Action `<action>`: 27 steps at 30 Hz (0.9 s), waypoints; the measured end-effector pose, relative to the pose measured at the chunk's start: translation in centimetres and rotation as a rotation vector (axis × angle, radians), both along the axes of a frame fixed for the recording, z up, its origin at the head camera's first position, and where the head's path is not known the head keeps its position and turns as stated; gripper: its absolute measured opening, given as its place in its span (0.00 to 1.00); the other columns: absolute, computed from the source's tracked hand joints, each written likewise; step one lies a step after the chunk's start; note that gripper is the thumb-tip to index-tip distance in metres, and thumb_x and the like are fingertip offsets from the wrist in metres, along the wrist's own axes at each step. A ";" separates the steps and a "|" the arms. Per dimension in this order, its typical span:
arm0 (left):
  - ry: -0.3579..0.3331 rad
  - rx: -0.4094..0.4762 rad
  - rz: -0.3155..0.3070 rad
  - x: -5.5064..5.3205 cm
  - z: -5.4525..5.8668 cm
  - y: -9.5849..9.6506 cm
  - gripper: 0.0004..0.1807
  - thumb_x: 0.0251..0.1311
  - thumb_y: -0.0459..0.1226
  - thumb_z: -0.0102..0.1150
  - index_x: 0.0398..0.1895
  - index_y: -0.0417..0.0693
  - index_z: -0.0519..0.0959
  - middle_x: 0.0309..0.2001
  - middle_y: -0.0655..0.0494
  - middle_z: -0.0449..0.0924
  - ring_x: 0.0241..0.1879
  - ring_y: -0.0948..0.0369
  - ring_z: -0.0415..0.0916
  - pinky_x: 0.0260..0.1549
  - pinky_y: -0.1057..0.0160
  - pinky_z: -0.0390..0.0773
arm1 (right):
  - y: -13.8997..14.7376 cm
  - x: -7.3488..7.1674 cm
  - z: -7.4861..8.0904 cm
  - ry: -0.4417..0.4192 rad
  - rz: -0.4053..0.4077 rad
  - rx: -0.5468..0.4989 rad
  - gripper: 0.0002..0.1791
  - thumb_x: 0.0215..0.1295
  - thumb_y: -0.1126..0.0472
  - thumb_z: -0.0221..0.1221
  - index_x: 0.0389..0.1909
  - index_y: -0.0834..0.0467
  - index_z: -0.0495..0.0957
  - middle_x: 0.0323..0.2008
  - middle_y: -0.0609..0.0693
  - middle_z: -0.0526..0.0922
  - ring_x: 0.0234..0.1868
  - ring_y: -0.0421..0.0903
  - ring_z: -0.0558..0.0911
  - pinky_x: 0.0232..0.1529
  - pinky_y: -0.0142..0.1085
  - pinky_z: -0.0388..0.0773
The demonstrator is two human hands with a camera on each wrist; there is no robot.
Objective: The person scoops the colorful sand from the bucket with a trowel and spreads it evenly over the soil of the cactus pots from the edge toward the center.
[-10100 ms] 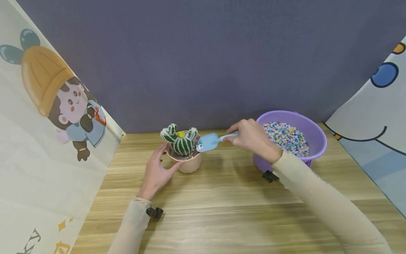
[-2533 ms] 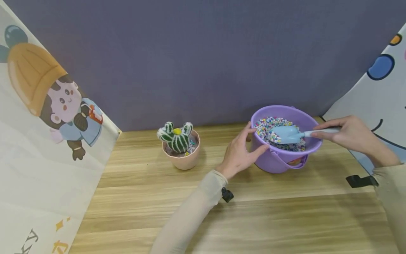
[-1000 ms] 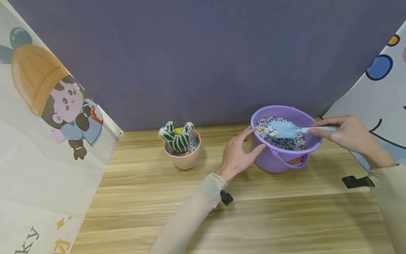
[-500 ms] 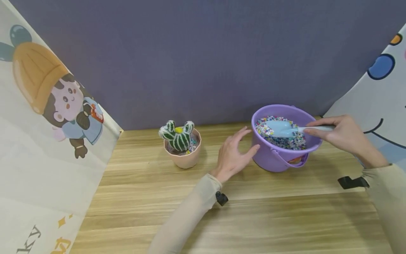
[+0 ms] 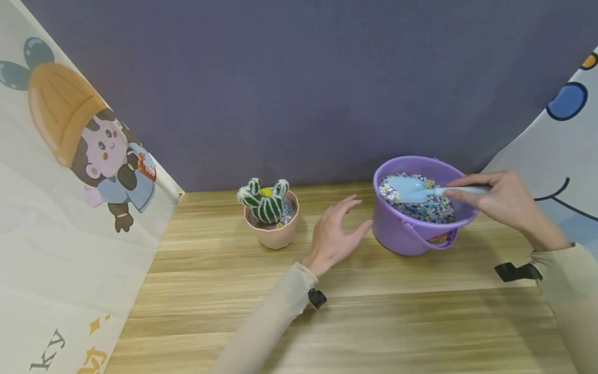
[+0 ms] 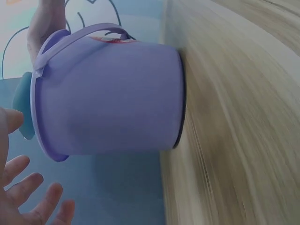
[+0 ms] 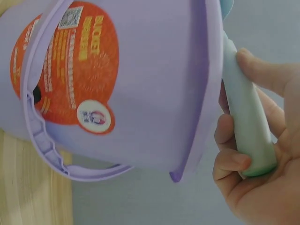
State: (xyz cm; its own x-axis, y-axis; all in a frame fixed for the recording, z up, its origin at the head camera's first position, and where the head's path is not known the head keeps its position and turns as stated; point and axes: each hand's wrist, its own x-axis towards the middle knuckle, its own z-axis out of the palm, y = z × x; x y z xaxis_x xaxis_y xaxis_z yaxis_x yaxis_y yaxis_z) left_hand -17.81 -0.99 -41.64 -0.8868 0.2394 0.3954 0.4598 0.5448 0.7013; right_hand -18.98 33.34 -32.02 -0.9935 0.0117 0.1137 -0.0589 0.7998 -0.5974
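Observation:
My right hand [image 5: 502, 200] grips the pale handle [image 7: 251, 117] of a small light-blue trowel [image 5: 408, 189]. The trowel's blade carries white and yellow beads at its tip and, in the left wrist view, shows just above the rim of the purple bucket [image 5: 402, 234]. Multicoloured beads [image 5: 427, 212] fill part of the bucket. My left hand [image 5: 331, 236] is held with fingers spread and nothing in it, apart from the bucket's left side. Left of it stands a pinkish pot [image 5: 276, 239] with a knitted cactus [image 5: 268, 208], some beads lying on its grey filling.
Both the pot and the bucket stand on a wood-grain table [image 5: 299, 327] near its back edge, against a dark grey-blue wall [image 5: 299, 93]. Printed cloth panels [image 5: 60, 249] flank the table. The bucket's handle [image 5: 432, 241] hangs down in front.
Earlier the trowel was over the pot, with my left hand at the pot. Then it scooped beads in the bucket and shifted left. My left hand has let go of the bucket rim and moved left.

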 end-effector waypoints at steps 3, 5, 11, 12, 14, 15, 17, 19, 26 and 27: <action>0.021 -0.007 0.007 0.1 0.0 -0.8 0.29 0.68 0.54 0.67 0.70 0.59 0.79 0.76 0.63 0.74 0.72 0.57 0.76 0.73 0.50 0.75 | -0.7 0.1 0.3 0.007 0.003 -0.012 0.24 0.61 0.40 0.75 0.49 0.54 0.92 0.34 0.27 0.86 0.32 0.36 0.72 0.27 0.36 0.67; 0.032 0.003 0.009 0.2 0.1 -1.2 0.28 0.67 0.53 0.68 0.69 0.59 0.79 0.75 0.61 0.76 0.71 0.57 0.76 0.73 0.50 0.75 | -1.2 0.2 0.4 0.004 0.012 -0.024 0.24 0.61 0.40 0.76 0.49 0.54 0.92 0.30 0.23 0.83 0.29 0.39 0.70 0.26 0.39 0.66; 0.046 0.022 -0.002 0.1 0.2 -2.2 0.27 0.69 0.52 0.67 0.68 0.57 0.80 0.73 0.58 0.78 0.72 0.56 0.75 0.75 0.49 0.72 | -2.1 0.2 0.1 0.013 0.046 -0.050 0.22 0.61 0.43 0.77 0.47 0.55 0.93 0.31 0.18 0.83 0.29 0.37 0.72 0.27 0.36 0.69; 0.048 0.023 -0.001 0.1 0.2 -2.3 0.27 0.69 0.52 0.67 0.68 0.57 0.80 0.73 0.57 0.78 0.72 0.56 0.76 0.75 0.49 0.73 | -2.3 0.2 0.0 0.018 0.052 -0.051 0.22 0.61 0.43 0.77 0.47 0.55 0.93 0.30 0.18 0.83 0.29 0.36 0.73 0.27 0.35 0.70; 0.051 0.028 -0.003 0.1 0.1 -2.5 0.27 0.68 0.52 0.67 0.68 0.55 0.80 0.73 0.56 0.78 0.70 0.56 0.77 0.73 0.50 0.75 | -2.5 0.2 0.0 0.014 0.058 -0.051 0.22 0.61 0.43 0.77 0.47 0.54 0.93 0.32 0.18 0.83 0.31 0.36 0.74 0.28 0.36 0.70; 0.051 0.031 -0.003 0.1 0.1 -2.6 0.27 0.68 0.52 0.68 0.68 0.55 0.80 0.72 0.56 0.78 0.69 0.56 0.78 0.72 0.50 0.76 | -2.6 0.2 -0.1 0.012 0.061 -0.054 0.21 0.61 0.43 0.76 0.47 0.53 0.93 0.34 0.20 0.84 0.32 0.36 0.75 0.29 0.35 0.71; 0.049 0.034 0.001 0.2 0.0 -2.9 0.28 0.68 0.51 0.68 0.68 0.54 0.79 0.72 0.55 0.78 0.66 0.55 0.80 0.70 0.50 0.78 | -2.7 0.3 -0.2 0.014 0.060 -0.047 0.22 0.61 0.41 0.76 0.47 0.53 0.93 0.39 0.30 0.88 0.35 0.35 0.76 0.31 0.34 0.72; 0.052 0.041 0.008 0.4 0.1 -3.3 0.28 0.68 0.51 0.69 0.68 0.53 0.79 0.72 0.54 0.79 0.64 0.55 0.81 0.67 0.51 0.80 | -2.9 0.3 -0.2 0.011 0.054 -0.043 0.23 0.61 0.40 0.76 0.48 0.53 0.93 0.46 0.43 0.91 0.37 0.34 0.76 0.33 0.32 0.72; 0.090 0.043 0.048 0.7 0.1 -4.7 0.28 0.66 0.49 0.71 0.67 0.52 0.80 0.70 0.53 0.80 0.61 0.55 0.82 0.63 0.54 0.82 | -4.0 0.6 -0.1 0.019 0.042 -0.061 0.27 0.62 0.40 0.75 0.52 0.56 0.91 0.55 0.66 0.88 0.36 0.36 0.76 0.30 0.34 0.74; 0.099 0.043 0.052 0.7 0.1 -4.9 0.28 0.66 0.49 0.71 0.67 0.52 0.80 0.70 0.53 0.80 0.61 0.55 0.82 0.63 0.54 0.83 | -4.2 0.7 -0.1 0.022 0.043 -0.065 0.27 0.62 0.40 0.75 0.52 0.55 0.91 0.55 0.66 0.88 0.36 0.36 0.77 0.30 0.34 0.74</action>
